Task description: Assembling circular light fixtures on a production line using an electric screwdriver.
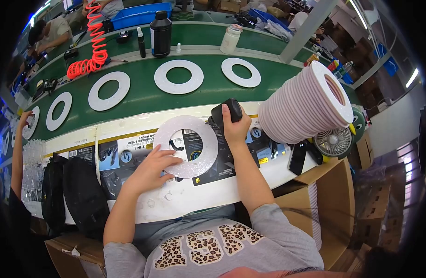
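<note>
A flat white ring point(206, 143) with a speckled surface lies before me on the printed sheets. My left hand point(150, 170) rests on its left side, fingers spread, the tips reaching the ring's inner edge. My right hand point(236, 124) is wrapped round a black handheld tool point(226, 112) with a blocky head, just beyond the ring's upper right edge. What kind of tool it is, I cannot make out. Right of that hand, a tall stack of similar rings point(298, 104) leans on the table.
Several white rings point(164, 76) lie spaced along the green belt point(138, 99). Behind stand a black bottle point(161, 39) and a white jar point(231, 39). A small fan point(333, 141) and a phone point(297, 158) sit at right. Another person's hand point(25, 119) touches a ring at far left.
</note>
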### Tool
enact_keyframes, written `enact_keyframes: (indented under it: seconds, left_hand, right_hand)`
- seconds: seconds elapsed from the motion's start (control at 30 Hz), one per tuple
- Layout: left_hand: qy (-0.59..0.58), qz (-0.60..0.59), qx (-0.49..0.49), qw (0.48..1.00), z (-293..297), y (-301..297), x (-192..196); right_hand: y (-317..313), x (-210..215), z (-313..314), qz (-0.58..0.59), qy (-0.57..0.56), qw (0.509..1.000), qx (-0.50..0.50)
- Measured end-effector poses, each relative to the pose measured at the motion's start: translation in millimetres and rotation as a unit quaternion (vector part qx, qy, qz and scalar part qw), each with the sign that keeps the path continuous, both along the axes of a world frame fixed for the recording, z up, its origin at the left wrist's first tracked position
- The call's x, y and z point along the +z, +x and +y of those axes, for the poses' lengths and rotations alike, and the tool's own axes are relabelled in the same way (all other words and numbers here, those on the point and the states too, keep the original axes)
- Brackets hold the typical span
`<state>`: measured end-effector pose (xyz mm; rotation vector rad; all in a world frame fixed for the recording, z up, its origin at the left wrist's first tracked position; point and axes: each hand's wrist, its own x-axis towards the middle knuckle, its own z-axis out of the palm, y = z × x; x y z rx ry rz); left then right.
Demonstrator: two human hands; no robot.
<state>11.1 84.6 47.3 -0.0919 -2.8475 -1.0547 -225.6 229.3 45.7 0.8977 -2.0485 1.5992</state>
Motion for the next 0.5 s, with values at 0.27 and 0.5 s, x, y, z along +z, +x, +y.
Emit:
enact_keyframes:
  seconds: [0.27,0.5]
  left_hand:
    - [-0.004,0.0,-0.001,1.0,-0.2,-0.1,-0.1]
    - [-0.006,0.004,-0.002,1.0,-0.3,0.1,-0.4]
  right_hand:
    - [-1.9,-2.4,-2.0,-0.008,-0.013,1.0,0.02]
    - [-4.0,-5.1,-1.8,-0.011,-0.015,1.0,0.017]
